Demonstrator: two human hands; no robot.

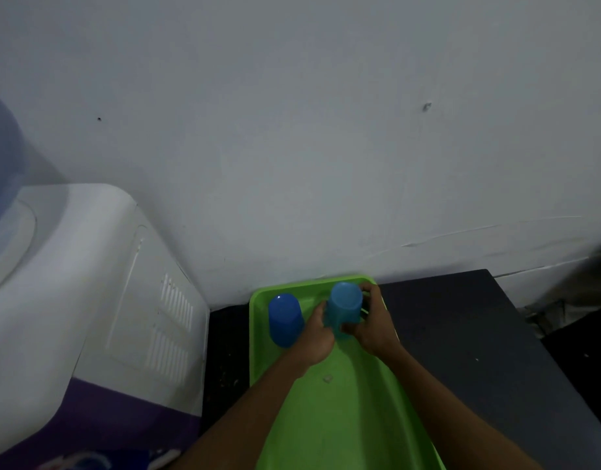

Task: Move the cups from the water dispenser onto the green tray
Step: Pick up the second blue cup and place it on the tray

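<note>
Blue plastic, pale and slightly see-through, fills your grip: the light blue cup [344,308] is held upside down, flat base toward the lens, between both hands. Your left hand [314,337] wraps its near-left wall; your right hand [372,325] closes round its right wall, fingertips curled over the far side. Both hands are shut on this one cup, probably to steady it as its mouth meets the floor of the green tray [343,418]. Whether the rim already rests on the tray or hangs just above cannot be told, since your palms cover it.

Just left of that cup, also inverted, the dark blue cup [285,320] stands free in the tray's far-left corner, near your left hand but not held. Inverted placement likely keeps the insides clean.

The tray lies on a dark table [478,334] against the wall [292,130]; its near end runs out of view. A small pale fleck sits on the tray floor nearer you, too small to identify.

Left of the tray stands the water dispenser [88,283], white above, purple below, cut off by the edge. No cups show on its visible part.
</note>
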